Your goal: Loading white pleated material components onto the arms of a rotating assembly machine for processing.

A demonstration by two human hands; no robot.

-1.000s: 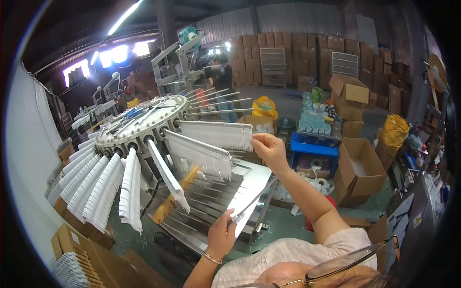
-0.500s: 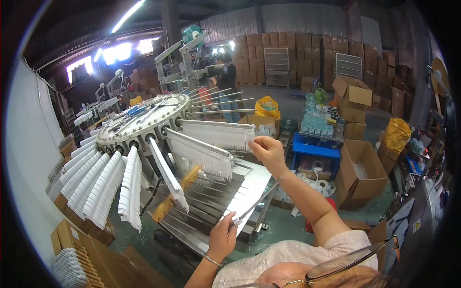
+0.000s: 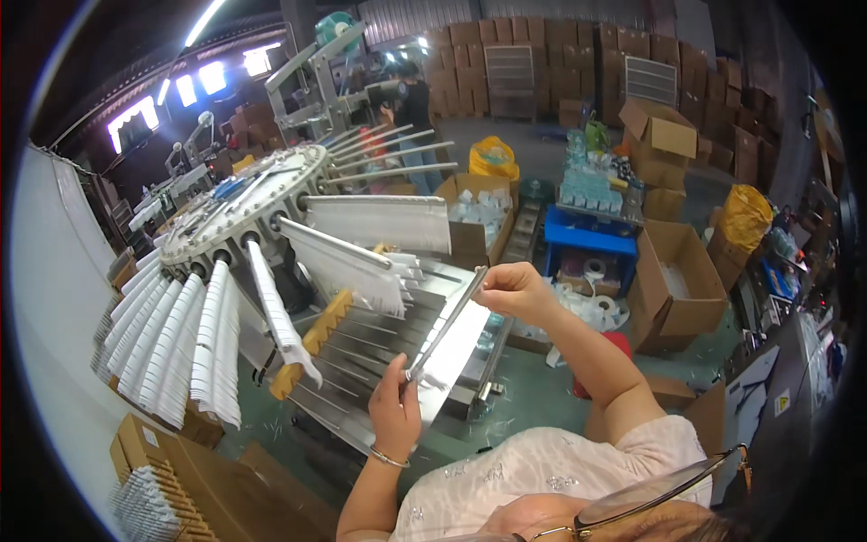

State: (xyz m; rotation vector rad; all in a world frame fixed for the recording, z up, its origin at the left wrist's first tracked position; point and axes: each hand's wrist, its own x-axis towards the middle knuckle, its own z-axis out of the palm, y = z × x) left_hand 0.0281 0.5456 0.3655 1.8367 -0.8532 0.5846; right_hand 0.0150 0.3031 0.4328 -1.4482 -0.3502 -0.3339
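Observation:
A thin metal rod (image 3: 444,323) slants between my hands, above a bright metal plate. My left hand (image 3: 395,411) is closed around its lower end. At the upper end, my right hand (image 3: 515,294) pinches the rod between thumb and fingers. Ahead to the left stands a round white machine (image 3: 248,194) with spokes reaching outward all around. White sheet-like pieces with fringed edges hang from many spokes; one hanging white piece (image 3: 379,221) is closest to my right hand. Below them lies a rack of parallel metal rods (image 3: 370,361) with a yellow notched bar (image 3: 316,339).
An open cardboard box (image 3: 682,289) and a blue stand (image 3: 589,237) are at the right. A box of white packets (image 3: 479,208) stands beyond the machine. A co-worker (image 3: 414,117) is behind it. At the lower left, a carton (image 3: 176,461) sits by bundled white pieces.
My right hand has come down from the tip of a hanging white piece to the rod's upper end. My left hand has shifted left with the rod, and the view has moved.

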